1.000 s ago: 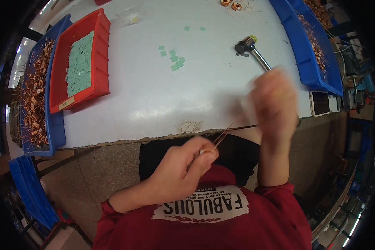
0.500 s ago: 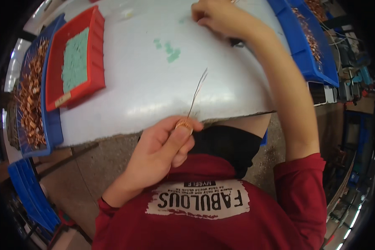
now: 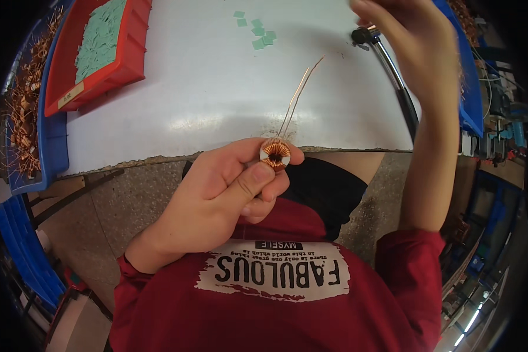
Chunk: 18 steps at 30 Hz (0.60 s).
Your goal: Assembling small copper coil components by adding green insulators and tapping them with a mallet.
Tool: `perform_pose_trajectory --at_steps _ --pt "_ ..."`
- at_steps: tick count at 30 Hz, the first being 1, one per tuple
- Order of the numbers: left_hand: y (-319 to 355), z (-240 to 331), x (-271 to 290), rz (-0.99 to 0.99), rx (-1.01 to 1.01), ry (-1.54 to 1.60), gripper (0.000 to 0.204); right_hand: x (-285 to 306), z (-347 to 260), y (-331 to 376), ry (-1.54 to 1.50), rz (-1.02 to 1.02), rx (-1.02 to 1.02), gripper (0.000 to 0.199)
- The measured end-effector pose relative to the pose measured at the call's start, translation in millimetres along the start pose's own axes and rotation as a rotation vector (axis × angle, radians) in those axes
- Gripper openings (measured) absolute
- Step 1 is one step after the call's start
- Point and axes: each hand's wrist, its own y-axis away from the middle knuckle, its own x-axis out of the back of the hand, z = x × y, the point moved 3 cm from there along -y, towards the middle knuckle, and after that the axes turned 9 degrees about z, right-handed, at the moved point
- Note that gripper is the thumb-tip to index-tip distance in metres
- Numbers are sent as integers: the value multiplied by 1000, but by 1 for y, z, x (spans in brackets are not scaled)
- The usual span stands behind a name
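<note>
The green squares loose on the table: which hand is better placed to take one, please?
Probably the right hand: it is out over the table, whereas the left hand holds the copper-wound ring. Whether the right hand holds anything is unclear.

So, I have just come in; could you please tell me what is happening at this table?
A person holds a copper-wound ring between the thumb and fingers of the left hand, its two long wire ends pointing away over the table. The right hand is raised near the mallet; whether it holds anything I cannot tell. Some green squares lie loose on the table, and many more fill the red tray at the left.
</note>
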Motion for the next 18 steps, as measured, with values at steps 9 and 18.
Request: perform_pose_trajectory --at_steps 9,18 --pt "-1 -5 -7 42 -7 -205 22 -15 -82 122 -30 95 145 19" --pt "-8 -11 -7 42 -85 -412 25 -20 -82 148 109 207 246 17"
